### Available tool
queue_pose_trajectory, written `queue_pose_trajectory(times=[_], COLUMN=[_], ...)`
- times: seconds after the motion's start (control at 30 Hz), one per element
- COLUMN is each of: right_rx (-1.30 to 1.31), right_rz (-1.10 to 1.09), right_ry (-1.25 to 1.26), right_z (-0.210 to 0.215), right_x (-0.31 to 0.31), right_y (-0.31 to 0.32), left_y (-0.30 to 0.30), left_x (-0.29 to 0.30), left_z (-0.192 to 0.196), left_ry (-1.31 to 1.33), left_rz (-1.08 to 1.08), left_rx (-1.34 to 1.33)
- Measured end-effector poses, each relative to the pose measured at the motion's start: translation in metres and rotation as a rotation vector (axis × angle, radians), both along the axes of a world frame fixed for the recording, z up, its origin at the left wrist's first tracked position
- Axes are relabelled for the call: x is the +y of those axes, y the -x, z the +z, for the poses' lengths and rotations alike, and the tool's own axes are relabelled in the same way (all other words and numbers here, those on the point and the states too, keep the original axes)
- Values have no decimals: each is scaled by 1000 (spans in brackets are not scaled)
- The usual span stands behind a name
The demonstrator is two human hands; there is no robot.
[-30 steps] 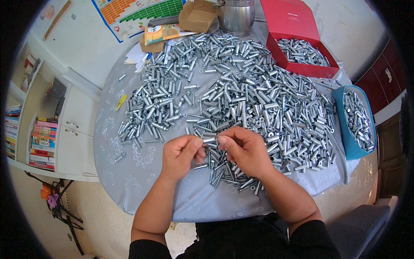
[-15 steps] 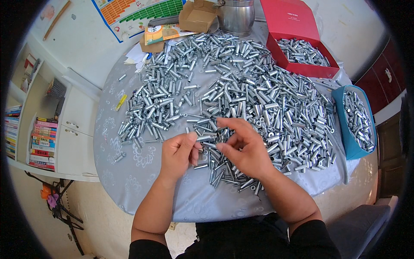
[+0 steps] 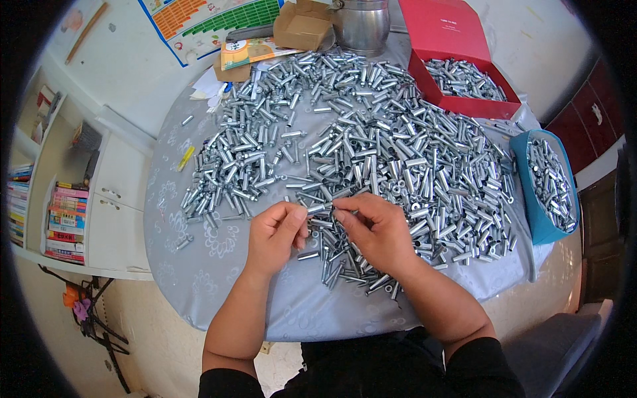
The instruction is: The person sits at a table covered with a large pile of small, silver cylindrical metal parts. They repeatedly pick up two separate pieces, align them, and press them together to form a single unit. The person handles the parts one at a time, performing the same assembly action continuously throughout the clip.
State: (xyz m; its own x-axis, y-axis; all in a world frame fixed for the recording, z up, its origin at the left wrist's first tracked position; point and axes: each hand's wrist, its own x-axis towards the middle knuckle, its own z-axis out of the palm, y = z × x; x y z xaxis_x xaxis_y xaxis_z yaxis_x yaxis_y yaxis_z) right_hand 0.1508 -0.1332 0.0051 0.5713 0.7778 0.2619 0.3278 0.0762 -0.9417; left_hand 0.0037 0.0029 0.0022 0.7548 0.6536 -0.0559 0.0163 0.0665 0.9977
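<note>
Between the thumb and fingers of my left hand (image 3: 275,237) is a shiny metal sleeve (image 3: 316,208), lying about level and pointing right. My right hand (image 3: 377,233) pinches at the sleeve's right end with thumb and forefinger; its fingertips hide that end and any small part there. Both hands are over the near edge of a large pile of loose metal sleeves, bolts and washers (image 3: 424,179). To the left of that pile lies a smaller heap of metal anchor bolts (image 3: 232,159).
A red box (image 3: 474,108) and a teal bin (image 3: 543,225), both filled with metal parts, stand at the right. A metal pot (image 3: 361,26) and an open cardboard box (image 3: 302,26) are at the back. The table (image 3: 179,278) has a grey cloth; a yellow object (image 3: 186,158) lies on its left.
The thumb and forefinger of my right hand have come together on the sleeve's right end; they were apart before. My left hand has barely moved and still holds the sleeve.
</note>
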Motion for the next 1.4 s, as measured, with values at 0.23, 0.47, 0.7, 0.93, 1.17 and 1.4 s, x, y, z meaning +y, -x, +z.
queue_pose_trajectory(times=[0.23, 0.47, 0.7, 0.93, 1.17, 1.4], right_rx=[-21, 32, 117, 0, 365, 674], right_rz=[16, 86, -136, 62, 48, -207], right_ry=[14, 33, -8, 49, 92, -370], right_z=[6, -2, 11, 10, 3, 8], right_x=[-2, -3, -1, -4, -3, -2], right_y=[1, -3, 0, 1, -3, -16], left_y=[-1, 1, -2, -1, -1, 15], left_x=[-2, -2, 3, -4, 4, 52], left_z=[-5, 2, -3, -4, -4, -13], left_ry=[7, 18, 46, 68, -424, -1265], left_rz=[-41, -108, -24, -225, 72, 422], left_rx=[-31, 31, -115, -154, 54, 479])
